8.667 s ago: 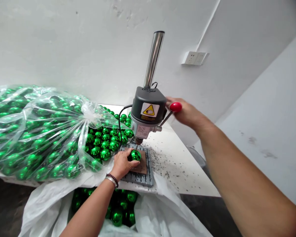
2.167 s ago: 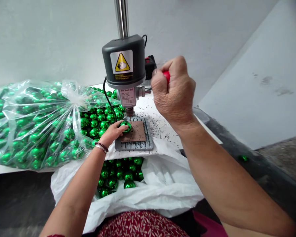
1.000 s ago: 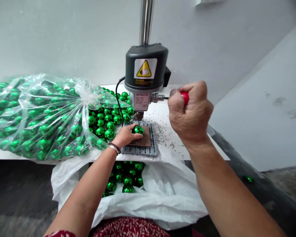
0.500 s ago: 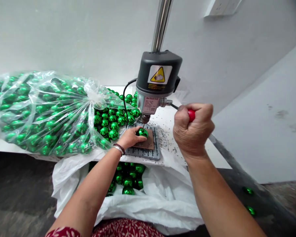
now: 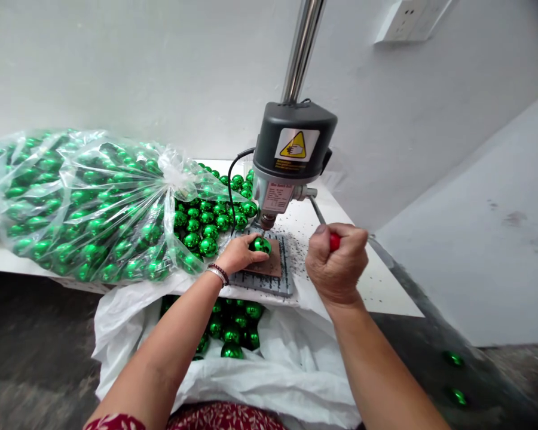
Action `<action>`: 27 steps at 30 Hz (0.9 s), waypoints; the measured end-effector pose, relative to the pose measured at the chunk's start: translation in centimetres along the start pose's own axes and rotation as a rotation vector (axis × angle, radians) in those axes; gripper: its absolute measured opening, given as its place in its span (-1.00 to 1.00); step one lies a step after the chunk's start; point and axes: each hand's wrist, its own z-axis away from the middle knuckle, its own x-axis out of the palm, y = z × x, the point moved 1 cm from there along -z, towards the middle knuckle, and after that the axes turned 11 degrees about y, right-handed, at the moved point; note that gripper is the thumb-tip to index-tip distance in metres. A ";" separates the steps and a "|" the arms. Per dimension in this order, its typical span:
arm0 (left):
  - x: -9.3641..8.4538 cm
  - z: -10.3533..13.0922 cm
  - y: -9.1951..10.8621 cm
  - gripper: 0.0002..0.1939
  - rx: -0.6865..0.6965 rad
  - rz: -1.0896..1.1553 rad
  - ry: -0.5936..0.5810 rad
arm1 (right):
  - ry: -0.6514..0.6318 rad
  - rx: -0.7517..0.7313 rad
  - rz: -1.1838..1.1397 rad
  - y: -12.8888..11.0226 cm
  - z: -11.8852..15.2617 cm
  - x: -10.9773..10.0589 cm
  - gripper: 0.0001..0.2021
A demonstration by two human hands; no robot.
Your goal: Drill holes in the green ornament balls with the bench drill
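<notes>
Under the chuck of a black and grey bench drill, my left hand pinches a shiny green ball. The ball rests on a brown board that lies over the drill's grey slotted base. My right hand is wrapped round the red knob of the drill's lever. The drill bit comes down to the top of the ball; whether it has entered cannot be made out.
A clear bag full of green balls covers the table's left side, with loose balls beside it. Below the table edge, white sheeting holds more balls. Dark shavings lie around the base.
My right hand has pulled the lever's red knob down and slightly left. My left hand still holds the ball under the drill. The view has shifted slightly.
</notes>
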 end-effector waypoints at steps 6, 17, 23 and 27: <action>0.2 0.1 0.4 -0.40 0.035 -0.029 0.024 | -0.003 0.152 -0.041 0.1 -4.8 2.1 -0.77; -5.8 6.3 -0.5 -0.30 0.006 -0.043 -0.135 | -0.147 0.366 0.090 -0.6 -9.3 3.7 -0.79; -8.9 4.3 -1.7 -0.60 0.020 -0.544 0.277 | -0.105 0.280 0.064 0.0 -8.8 4.0 -0.85; -8.5 3.1 -2.7 -0.52 -0.059 -0.784 0.122 | -0.129 0.293 0.040 0.0 -8.7 3.8 -0.84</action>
